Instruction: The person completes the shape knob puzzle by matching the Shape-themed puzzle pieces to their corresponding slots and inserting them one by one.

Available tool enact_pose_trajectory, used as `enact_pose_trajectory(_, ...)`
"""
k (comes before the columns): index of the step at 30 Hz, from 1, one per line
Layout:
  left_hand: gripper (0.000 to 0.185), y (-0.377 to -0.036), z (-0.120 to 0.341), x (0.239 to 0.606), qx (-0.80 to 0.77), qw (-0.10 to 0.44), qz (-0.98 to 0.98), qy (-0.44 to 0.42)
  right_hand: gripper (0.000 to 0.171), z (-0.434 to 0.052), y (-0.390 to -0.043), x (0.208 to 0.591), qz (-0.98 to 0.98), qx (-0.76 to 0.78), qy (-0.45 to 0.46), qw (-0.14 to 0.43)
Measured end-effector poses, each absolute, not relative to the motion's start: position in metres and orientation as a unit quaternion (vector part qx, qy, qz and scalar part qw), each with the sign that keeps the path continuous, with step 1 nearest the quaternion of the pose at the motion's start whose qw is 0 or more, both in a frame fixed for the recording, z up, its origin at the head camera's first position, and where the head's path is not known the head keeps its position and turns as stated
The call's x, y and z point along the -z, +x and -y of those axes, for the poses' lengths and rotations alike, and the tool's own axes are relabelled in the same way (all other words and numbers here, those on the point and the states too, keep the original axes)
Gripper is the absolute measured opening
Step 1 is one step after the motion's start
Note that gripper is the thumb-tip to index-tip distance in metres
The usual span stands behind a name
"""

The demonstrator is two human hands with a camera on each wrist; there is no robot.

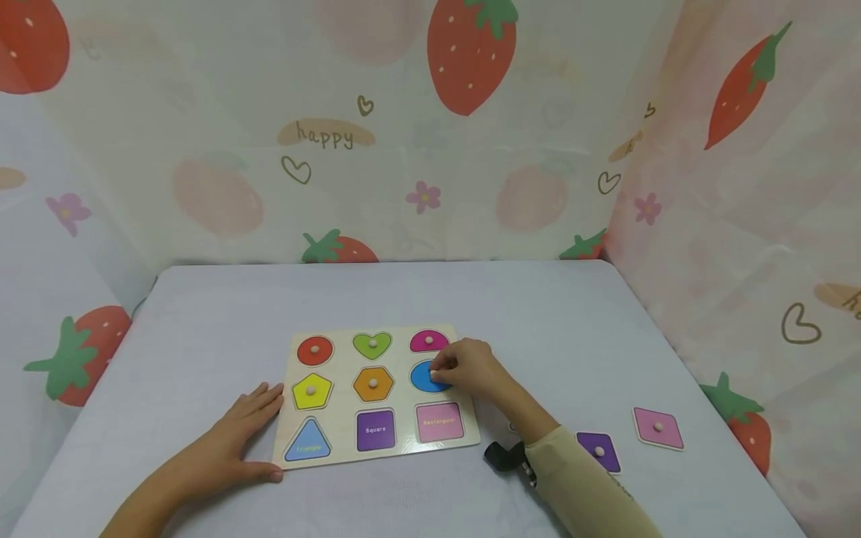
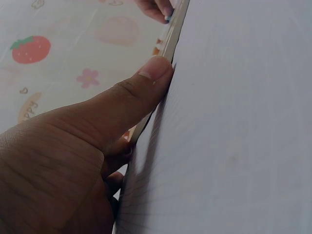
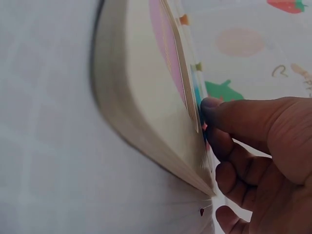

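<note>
A pale wooden shape puzzle board (image 1: 339,433) lies flat on the table. My right hand (image 1: 474,368) pinches the small knob of a blue oval piece (image 1: 424,377) at the board's right side; whether the piece is fully down in its slot I cannot tell. My left hand (image 1: 235,441) rests on the table against the board's left edge, fingers extended and thumb at the near corner. In the left wrist view that thumb (image 2: 156,70) touches the board's edge. Knobbed red circle (image 1: 315,350), green heart (image 1: 372,344), magenta half-circle (image 1: 428,341), yellow pentagon (image 1: 312,391) and orange hexagon (image 1: 373,383) sit in the board.
The near row shows printed triangle (image 1: 308,441), square (image 1: 375,430) and rectangle (image 1: 440,422) spaces without knobs. To the right lie a knobbed purple square (image 1: 602,450), partly behind the sleeve (image 1: 585,486), and a pink piece (image 1: 658,428). Strawberry-print curtains surround the table.
</note>
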State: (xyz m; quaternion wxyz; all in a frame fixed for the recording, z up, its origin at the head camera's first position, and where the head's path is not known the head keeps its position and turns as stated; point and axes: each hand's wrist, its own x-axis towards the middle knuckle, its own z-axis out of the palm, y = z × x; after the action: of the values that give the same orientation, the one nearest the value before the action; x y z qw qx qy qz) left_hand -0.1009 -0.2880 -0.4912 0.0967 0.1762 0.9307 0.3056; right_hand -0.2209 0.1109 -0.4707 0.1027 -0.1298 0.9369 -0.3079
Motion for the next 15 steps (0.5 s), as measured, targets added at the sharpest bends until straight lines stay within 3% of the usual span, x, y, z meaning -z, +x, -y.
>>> enact_pose_trajectory(15, 0.120, -0.1013, 0.2887, 0.4922, -0.304, 0.110, -0.932, 0.165, 0.012, -0.1110, -0.2212, 0.4697, -0.942, 0.292, -0.128, 0.107)
